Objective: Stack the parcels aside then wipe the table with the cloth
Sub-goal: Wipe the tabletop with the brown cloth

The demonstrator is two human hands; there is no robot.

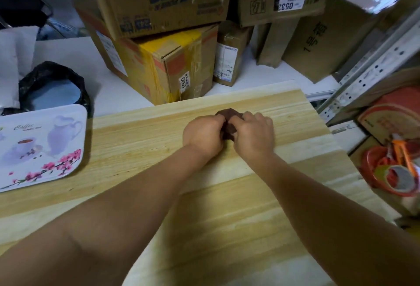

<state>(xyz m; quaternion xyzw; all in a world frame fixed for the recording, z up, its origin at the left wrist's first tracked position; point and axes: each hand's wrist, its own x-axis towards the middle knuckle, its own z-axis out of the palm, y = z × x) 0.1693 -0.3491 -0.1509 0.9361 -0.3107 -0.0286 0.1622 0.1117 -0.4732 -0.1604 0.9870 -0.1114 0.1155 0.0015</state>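
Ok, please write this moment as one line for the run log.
phase: wiping | left hand + right hand: both gripping brown cloth on wooden table | cardboard parcels: stacked behind table | tray: left edge

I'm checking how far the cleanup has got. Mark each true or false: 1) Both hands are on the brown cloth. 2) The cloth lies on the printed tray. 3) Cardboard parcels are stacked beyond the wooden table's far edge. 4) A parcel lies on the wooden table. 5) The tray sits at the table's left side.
1) True: the left hand and right hand both grip the brown cloth.
2) False: the cloth is bunched on the bare wooden table, apart from the printed tray.
3) True: the cardboard parcels are piled on the white surface behind it.
4) False: no parcel lies on the wood.
5) True.
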